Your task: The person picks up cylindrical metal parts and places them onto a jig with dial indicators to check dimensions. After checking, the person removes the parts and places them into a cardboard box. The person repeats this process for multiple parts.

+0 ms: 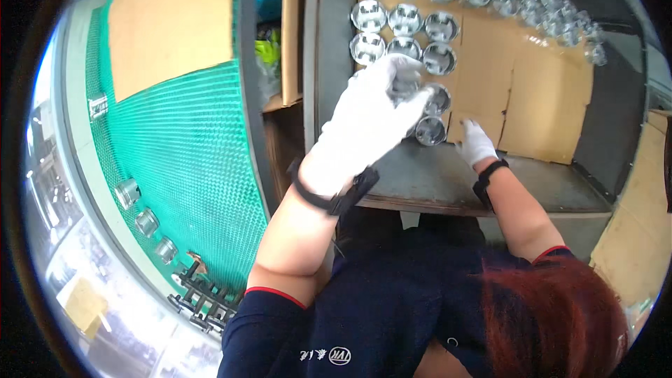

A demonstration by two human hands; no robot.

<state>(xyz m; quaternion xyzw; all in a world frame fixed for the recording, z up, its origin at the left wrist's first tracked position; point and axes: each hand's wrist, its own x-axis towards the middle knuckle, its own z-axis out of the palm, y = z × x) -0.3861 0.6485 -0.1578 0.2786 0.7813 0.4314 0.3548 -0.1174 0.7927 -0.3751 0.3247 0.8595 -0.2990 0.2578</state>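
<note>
Both hands wear white gloves with dark wrist straps and work over a sheet of brown cardboard (539, 91) laid on a grey metal shelf (448, 178).

Left hand (371, 122): raised over the near left corner of the cardboard, back of the glove toward the camera. Its fingers (406, 73) are curled around a shiny metal piston (407, 87), of which only a small part shows between them. The held piston sits at the near end of the rows of pistons (406, 24) standing on the cardboard.

Right hand (477, 143): resting flat on the near edge of the cardboard, fingers pressed together and extended, holding nothing. A loose piston (430, 130) stands just to its left, between the two hands, and another piston (439, 98) stands just beyond that one, beside the left hand's fingertips.

Piston stock: the rows fill the far left part of the cardboard in a tidy grid, and a further line of pistons (546, 7) curves along its far edge toward the right. The near right part of the cardboard is bare.

Surroundings: well to the left of the cardboard lies a green mesh mat (182, 154), partly covered by a second cardboard sheet (168, 21). Three more metal pistons (145, 222) sit along the mat's left rim.
</note>
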